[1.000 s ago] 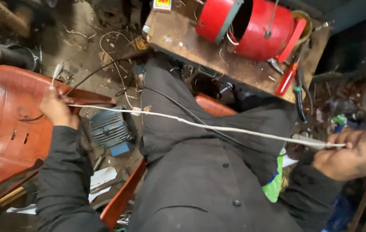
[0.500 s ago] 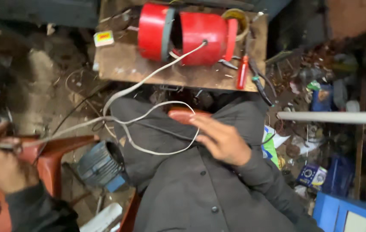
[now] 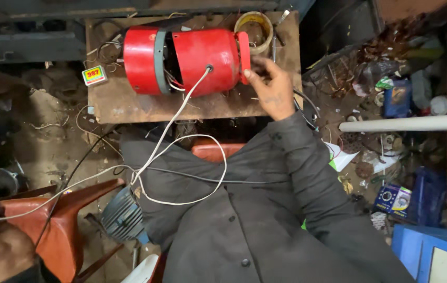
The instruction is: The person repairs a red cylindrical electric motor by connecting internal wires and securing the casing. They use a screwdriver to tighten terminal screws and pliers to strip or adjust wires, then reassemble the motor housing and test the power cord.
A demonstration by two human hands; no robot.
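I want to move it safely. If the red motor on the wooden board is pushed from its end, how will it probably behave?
The red motor is a cylinder lying on its side, so it may roll on the board. Its metal body looks heavy for its size and stiff. The white cable leaves its side and would probably drag along loosely. The right hand at its end could steady it.

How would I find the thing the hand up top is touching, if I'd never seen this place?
Look at the brown wooden board at the top. The biggest thing lying on it is a red motor housing, a fat drum on its side, with the right hand at its right end. Nothing else there is bright red with a white cable running out of its side.
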